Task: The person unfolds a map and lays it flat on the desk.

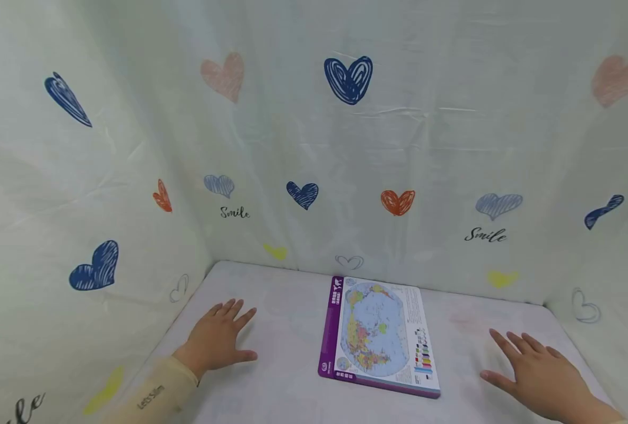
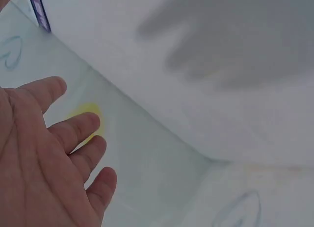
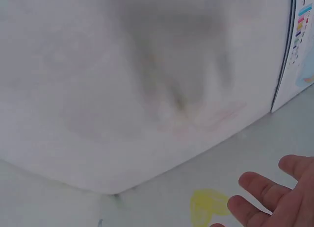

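A flat rectangular world map (image 1: 374, 335) with a purple border lies on the white table, a little right of the middle in the head view. To its left hovers my left hand (image 1: 221, 338), palm down with the fingers spread. My right hand (image 1: 542, 377) is off to the map's right, likewise spread and holding nothing. In the left wrist view, the left hand (image 2: 44, 153) shows its palm, and a purple strip of the map (image 2: 40, 11) appears at the top corner. The right wrist view has the right fingers at lower right, with the map's printed edge (image 3: 299, 55) above them.
The table (image 1: 282, 330) has a pale cover. Behind it and at both sides hangs a whitish curtain (image 1: 271, 135) printed with hearts and the word "Smile". Hand shadows fall on the tabletop in both wrist views.
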### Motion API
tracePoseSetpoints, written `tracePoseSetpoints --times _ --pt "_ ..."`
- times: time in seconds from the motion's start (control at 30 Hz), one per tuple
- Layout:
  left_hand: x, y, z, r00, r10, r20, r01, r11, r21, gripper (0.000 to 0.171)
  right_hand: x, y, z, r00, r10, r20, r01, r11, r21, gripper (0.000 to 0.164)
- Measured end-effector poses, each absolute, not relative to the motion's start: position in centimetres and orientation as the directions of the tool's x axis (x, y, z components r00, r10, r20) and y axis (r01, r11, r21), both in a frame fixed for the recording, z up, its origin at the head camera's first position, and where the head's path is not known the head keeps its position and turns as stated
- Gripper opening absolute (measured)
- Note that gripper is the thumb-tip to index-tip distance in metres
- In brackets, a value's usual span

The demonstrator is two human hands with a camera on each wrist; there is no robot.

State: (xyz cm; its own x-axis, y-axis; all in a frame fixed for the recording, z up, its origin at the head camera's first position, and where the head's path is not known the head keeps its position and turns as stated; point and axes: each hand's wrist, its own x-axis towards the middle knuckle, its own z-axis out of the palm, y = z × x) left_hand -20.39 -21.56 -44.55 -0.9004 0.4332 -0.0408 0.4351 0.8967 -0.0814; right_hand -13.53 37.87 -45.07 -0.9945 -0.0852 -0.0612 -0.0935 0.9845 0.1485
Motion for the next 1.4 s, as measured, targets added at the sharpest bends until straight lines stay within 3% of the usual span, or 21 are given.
tracePoseSetpoints --times 0.57,1.17,1.4 --pt "-21.6 -11.7 -48.2 -0.861 0.5 -0.093 0.492 0.865 0.101 0.079 -16.8 30.0 -48.4 -0.982 -0.171 -0.075 -0.165 0.983 -0.076 0.093" --pt "-23.3 -7.7 -50.7 -0.851 0.509 -0.133 0.482 0.855 0.191 0.084 -19.1 27.8 -51.5 -0.977 -0.164 -0.134 -0.132 0.966 -0.222 0.096" --pt "-23.4 -6.3 -51.2 -0.84 0.523 -0.145 0.482 0.841 0.245 0.085 -19.3 27.4 -52.4 -0.984 -0.15 -0.098 -0.121 0.959 -0.255 0.096"
